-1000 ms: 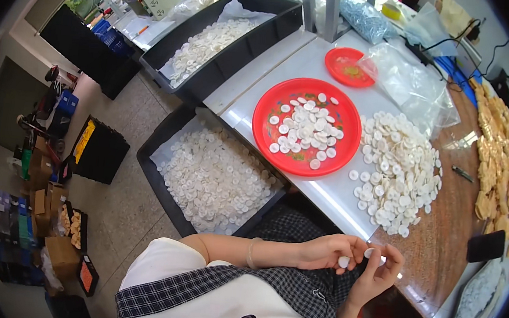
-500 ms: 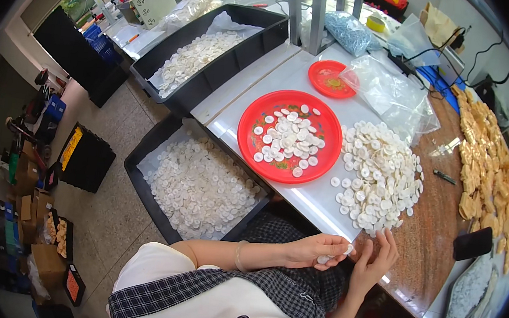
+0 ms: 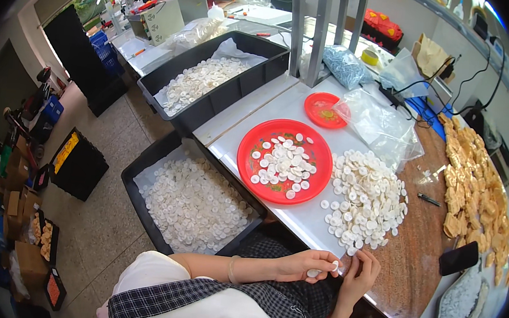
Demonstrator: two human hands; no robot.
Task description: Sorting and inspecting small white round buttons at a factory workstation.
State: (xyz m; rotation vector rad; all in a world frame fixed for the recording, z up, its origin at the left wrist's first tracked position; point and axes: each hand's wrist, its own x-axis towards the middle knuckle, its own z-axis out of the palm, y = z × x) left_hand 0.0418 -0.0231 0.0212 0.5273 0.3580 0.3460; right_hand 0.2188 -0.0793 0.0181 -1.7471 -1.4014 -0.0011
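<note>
My left hand [image 3: 305,267] is closed, with a few small white round discs, button-like in look, in its fingers. One disc [image 3: 335,266] shows at its thumb and fingertip, and more peek out below. Beside it, at the table's front edge, my right hand [image 3: 359,281] has its fingers raised and apart, with nothing visible in them. Its fingertips are close to the near end of a large heap of the same discs [image 3: 368,197]. Left of the heap lies a red plate [image 3: 250,143] carrying a smaller pile of discs.
Two black trays lined with sheeting hold many discs: one on the table [image 3: 223,98], one lower [image 3: 139,212] at my left. A small red plate [image 3: 313,106], clear plastic bag [image 3: 386,132], pen [image 3: 428,199], dark phone [image 3: 459,258] and tan wrapped pieces [image 3: 478,193] lie further off.
The whole view has shifted, so the table things sit lower in it. My right hand's fingers are drawn in a little more; my left hand keeps its discs.
</note>
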